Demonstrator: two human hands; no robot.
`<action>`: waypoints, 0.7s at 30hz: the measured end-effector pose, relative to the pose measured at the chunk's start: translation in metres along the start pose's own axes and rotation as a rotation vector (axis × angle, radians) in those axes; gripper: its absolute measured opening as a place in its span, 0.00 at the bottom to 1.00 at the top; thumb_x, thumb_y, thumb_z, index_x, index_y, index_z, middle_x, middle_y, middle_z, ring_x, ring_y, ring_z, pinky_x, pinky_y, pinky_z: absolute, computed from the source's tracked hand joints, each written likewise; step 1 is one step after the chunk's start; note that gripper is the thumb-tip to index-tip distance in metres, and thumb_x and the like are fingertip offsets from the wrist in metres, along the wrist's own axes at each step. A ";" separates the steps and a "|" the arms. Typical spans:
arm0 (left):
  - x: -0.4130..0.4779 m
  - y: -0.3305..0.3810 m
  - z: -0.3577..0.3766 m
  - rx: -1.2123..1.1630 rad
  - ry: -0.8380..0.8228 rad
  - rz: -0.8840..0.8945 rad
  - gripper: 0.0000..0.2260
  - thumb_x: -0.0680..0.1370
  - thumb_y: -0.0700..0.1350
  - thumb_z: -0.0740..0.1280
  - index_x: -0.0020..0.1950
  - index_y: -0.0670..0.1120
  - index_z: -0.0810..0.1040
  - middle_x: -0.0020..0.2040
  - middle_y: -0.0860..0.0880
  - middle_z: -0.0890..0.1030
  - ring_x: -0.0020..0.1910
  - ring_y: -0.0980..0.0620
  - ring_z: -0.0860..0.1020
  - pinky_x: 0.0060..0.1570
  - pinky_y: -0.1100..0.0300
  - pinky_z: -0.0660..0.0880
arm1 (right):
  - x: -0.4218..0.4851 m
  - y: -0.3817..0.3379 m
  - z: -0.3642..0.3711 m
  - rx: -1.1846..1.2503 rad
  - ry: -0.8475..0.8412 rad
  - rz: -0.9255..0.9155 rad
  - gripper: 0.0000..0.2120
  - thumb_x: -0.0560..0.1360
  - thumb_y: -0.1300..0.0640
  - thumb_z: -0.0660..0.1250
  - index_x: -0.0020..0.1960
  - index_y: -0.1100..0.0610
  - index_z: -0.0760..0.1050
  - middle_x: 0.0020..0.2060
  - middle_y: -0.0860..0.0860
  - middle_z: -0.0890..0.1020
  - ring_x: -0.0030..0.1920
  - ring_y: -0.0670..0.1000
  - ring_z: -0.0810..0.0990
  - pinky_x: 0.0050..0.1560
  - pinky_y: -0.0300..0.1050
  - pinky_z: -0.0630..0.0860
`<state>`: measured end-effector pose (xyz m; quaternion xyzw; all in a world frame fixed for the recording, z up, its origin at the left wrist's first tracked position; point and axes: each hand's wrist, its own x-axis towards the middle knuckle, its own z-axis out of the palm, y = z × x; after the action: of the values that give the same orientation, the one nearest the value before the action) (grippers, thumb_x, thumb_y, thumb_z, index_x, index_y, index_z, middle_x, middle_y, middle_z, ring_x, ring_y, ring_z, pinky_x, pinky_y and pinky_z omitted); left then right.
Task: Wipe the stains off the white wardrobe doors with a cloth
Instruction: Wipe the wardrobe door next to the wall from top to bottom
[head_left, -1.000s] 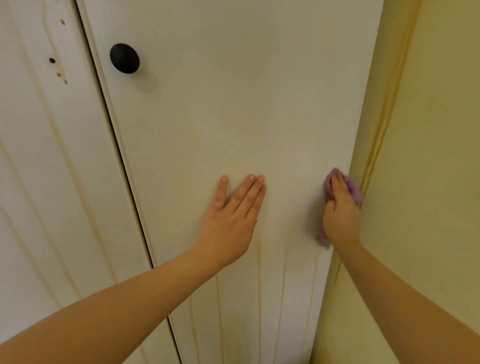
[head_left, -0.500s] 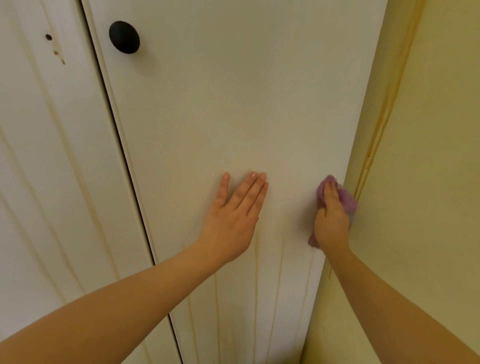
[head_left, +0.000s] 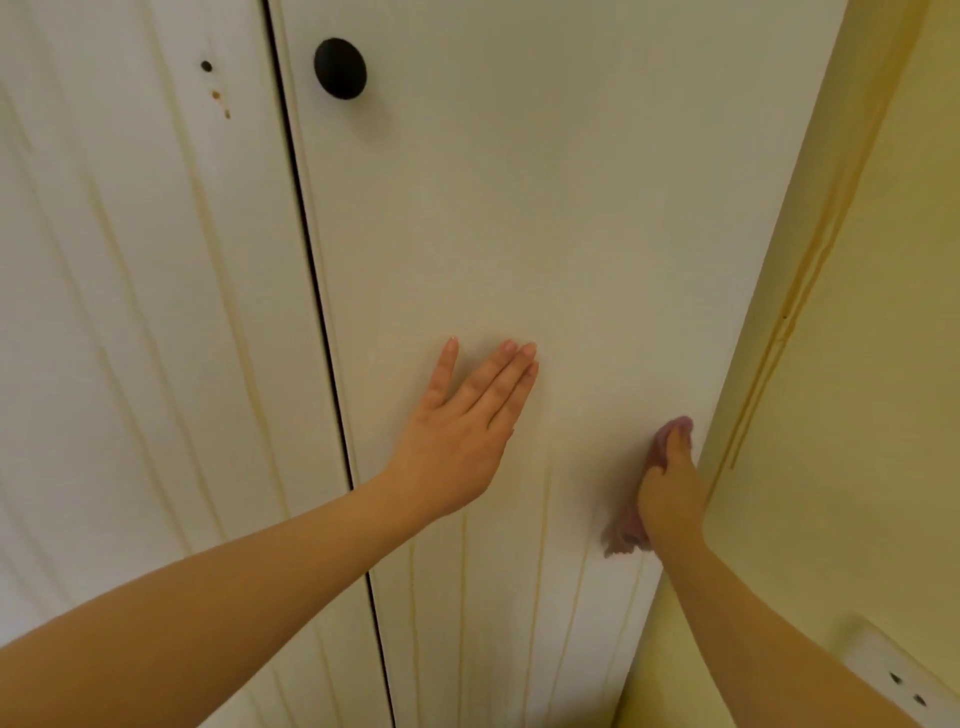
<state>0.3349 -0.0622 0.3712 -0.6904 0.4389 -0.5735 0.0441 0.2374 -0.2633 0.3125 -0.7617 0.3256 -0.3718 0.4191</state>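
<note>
Two white wardrobe doors fill the view. The right door carries a black round knob and thin yellowish drip streaks on its lower part. My left hand lies flat on this door with straight fingers. My right hand presses a pink cloth against the door near its right edge, fingers curled over the cloth. The left door shows long streaks and small brown spots.
A yellow wall meets the wardrobe on the right, with a brownish drip line running down it. A white wall socket sits at the lower right. A dark gap separates the two doors.
My right hand has slid the cloth down the right door's edge. The view has shifted slightly right and down. My left hand has stayed flat in the same spot.
</note>
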 end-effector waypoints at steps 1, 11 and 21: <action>-0.005 -0.005 -0.001 0.014 -0.005 0.008 0.24 0.78 0.45 0.56 0.73 0.38 0.60 0.74 0.45 0.59 0.73 0.46 0.58 0.71 0.39 0.44 | -0.001 -0.003 0.001 0.004 -0.037 0.034 0.28 0.76 0.56 0.49 0.74 0.41 0.51 0.70 0.50 0.67 0.63 0.58 0.73 0.62 0.50 0.71; -0.034 -0.029 -0.010 0.042 0.014 -0.071 0.26 0.78 0.44 0.59 0.74 0.38 0.60 0.74 0.44 0.60 0.73 0.46 0.60 0.72 0.40 0.45 | -0.051 -0.082 0.046 -0.036 -0.066 -0.705 0.25 0.75 0.69 0.53 0.72 0.62 0.61 0.71 0.57 0.64 0.72 0.49 0.57 0.71 0.32 0.49; -0.072 -0.067 -0.031 0.138 -0.051 -0.160 0.26 0.79 0.45 0.58 0.75 0.38 0.56 0.76 0.44 0.58 0.75 0.45 0.54 0.72 0.39 0.45 | -0.042 -0.150 0.065 -0.044 0.212 -0.775 0.28 0.71 0.65 0.47 0.70 0.67 0.63 0.69 0.62 0.65 0.72 0.55 0.55 0.72 0.46 0.50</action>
<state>0.3495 0.0395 0.3651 -0.7329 0.3405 -0.5862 0.0567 0.2979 -0.1383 0.4076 -0.7942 0.0634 -0.5719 0.1956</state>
